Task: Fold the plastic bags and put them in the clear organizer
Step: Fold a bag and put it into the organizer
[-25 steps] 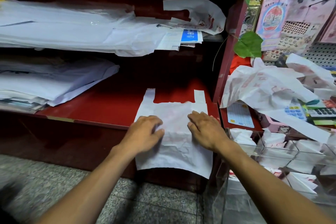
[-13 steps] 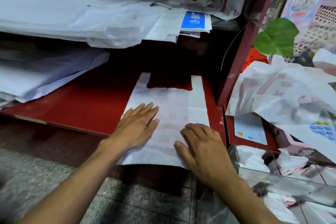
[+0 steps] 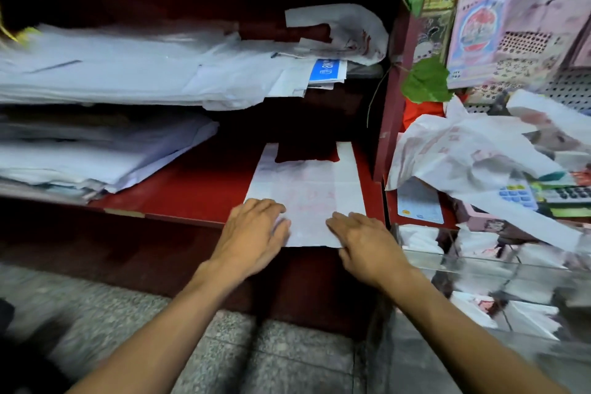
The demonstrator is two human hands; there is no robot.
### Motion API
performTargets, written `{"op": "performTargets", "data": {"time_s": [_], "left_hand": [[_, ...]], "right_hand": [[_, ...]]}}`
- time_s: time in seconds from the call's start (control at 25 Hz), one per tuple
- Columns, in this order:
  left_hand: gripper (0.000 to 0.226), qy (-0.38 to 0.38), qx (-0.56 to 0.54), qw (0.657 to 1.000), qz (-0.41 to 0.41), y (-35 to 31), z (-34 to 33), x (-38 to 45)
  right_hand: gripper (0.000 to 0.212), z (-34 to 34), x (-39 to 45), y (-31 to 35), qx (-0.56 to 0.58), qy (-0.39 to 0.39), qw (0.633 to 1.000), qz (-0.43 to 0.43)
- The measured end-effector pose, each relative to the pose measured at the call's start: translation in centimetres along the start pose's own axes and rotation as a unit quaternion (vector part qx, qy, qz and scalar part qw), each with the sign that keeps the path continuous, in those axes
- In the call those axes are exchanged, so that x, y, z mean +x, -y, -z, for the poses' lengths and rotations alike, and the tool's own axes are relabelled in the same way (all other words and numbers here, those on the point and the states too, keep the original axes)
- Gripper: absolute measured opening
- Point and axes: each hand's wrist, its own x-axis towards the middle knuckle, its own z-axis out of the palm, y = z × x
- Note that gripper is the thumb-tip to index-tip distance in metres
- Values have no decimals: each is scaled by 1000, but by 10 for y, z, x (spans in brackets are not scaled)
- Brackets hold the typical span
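Note:
A white plastic bag [image 3: 307, 189] with faint red print lies flat on the red shelf [image 3: 192, 192], its two handles pointing to the back. My left hand [image 3: 256, 233] rests on the bag's near left corner, fingers laid flat. My right hand [image 3: 361, 240] presses on the near right corner at the shelf's front edge. The clear organizer [image 3: 479, 272] stands to the right of my right hand and holds several folded white bags in its compartments. A heap of loose white bags [image 3: 463, 157] lies on the counter at the right.
Stacks of white paper and plastic sheets [image 3: 96, 150] fill the left of the shelf and the shelf above. A red post [image 3: 390, 89] separates shelf and counter. Calculators [image 3: 543, 195], a blue card [image 3: 419, 205] and green leaves [image 3: 425, 80] sit at right. Grey stone floor lies below.
Both hands have slid back along the bag from its middle to its near edge, leaving it smoother and flatter. The camera has pulled back and tilted.

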Motion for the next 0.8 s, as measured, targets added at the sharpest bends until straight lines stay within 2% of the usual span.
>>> {"op": "performTargets", "data": {"time_s": [0.08, 0.16, 0.24, 0.36, 0.48, 0.56, 0.64, 0.72, 0.8], "left_hand": [[52, 45, -1, 999, -3, 7, 17, -20], [68, 84, 16, 996, 5, 14, 31, -32], [82, 78, -19, 996, 41, 16, 32, -43], [87, 25, -65, 995, 68, 16, 17, -50], [71, 23, -82, 995, 54, 30, 4, -24], [40, 26, -120, 990, 68, 40, 2, -8], [13, 15, -202, 976, 78, 52, -1, 2], [18, 0, -317, 941, 117, 62, -3, 3], [12, -28, -387, 906, 168, 71, -4, 5]], "right_hand": [[52, 5, -4, 1, 21, 14, 1000, -5], [42, 9, -9, 0, 24, 10, 1000, 6], [33, 10, -12, -2, 24, 13, 1000, 15], [32, 18, -13, -4, 54, 3, 998, 8], [32, 25, -3, -7, 88, -11, 996, -16], [23, 31, 5, -10, 157, -32, 986, -39], [10, 31, 12, -17, 275, -70, 955, -81], [5, 30, 16, -21, 385, -101, 907, -140], [11, 25, 19, -23, 454, -100, 868, -176]]}}
